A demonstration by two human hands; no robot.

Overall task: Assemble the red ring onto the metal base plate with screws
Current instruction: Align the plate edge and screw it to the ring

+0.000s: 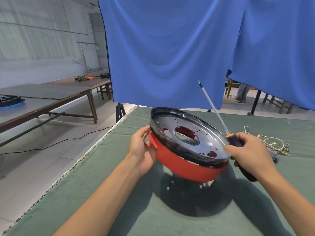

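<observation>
**Lifting plate and ring off the cloth**

Holding the stacked parts tilted above the green cloth (pixel 129 198), the person has the plate (pixel 185 133) seated on top of the red ring (pixel 185 166), its shiny face angled toward the camera so the screw holes can be read; the shadow beneath the ring suggests the pair is clear of the cloth rather than resting on it. The left hand (pixel 143 149) cups the plate's left edge and the ring's lug, fingers curled round them, taking the weight; the right hand (pixel 247 150) is closed round the screwdriver (pixel 233 139) at the plate's right edge, and seems also to steady that edge, though the contact is hidden behind the rim. The shaft points up and away from the plate, kept out of the way while the parts are turned; no screw shows on the tip. Right of the plate lies a wire bundle (pixel 271 142) on the cloth; small bits under the ring may be screws.
</observation>
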